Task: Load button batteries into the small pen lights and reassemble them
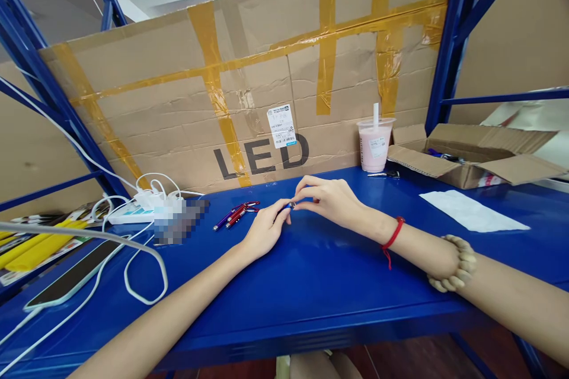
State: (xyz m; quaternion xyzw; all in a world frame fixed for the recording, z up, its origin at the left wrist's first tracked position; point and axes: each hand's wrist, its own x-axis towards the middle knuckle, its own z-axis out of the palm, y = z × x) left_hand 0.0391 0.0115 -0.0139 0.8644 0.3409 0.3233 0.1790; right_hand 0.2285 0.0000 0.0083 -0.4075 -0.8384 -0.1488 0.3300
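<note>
My left hand [263,231] is closed around a small blue metal tube [288,206], most of it hidden by the fingers. Thumb and fingertips of my right hand [333,200] pinch the tube's exposed end, where a tiny shiny part shows; its exact kind is too small to tell. Both hands meet just above the blue shelf top [338,272]. Left of them lie slim keychain flashlights, a red one [235,215] and a purple one [223,220], with a red clip beside them.
A cup of pink drink [373,148] with a straw stands at the back right, near an open cardboard box [471,160] and a white tissue [473,211]. At left are a power strip [133,212], white cables and a phone [75,272]. A cardboard sheet [267,95] closes the back.
</note>
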